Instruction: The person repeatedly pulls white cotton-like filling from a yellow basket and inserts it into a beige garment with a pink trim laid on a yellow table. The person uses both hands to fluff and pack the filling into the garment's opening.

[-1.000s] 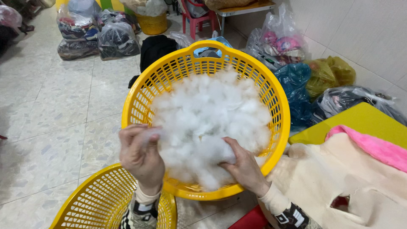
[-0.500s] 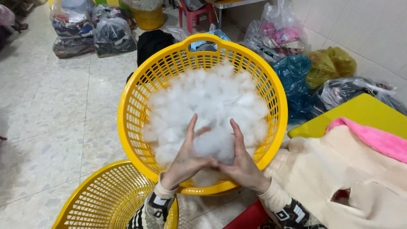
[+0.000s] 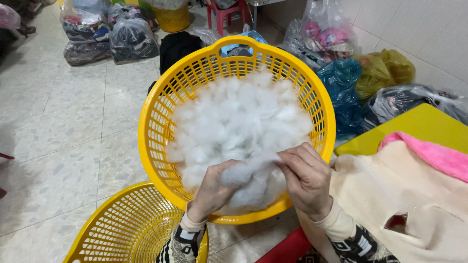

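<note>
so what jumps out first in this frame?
The round yellow plastic lattice basket at centre, heaped with fluffy white fibre stuffing. At its near edge the left hand and right hand each pinch one clump of that stuffing between them. A cream fabric piece with a pink fleece edge lies lower right, and a second yellow basket sits lower left.
</note>
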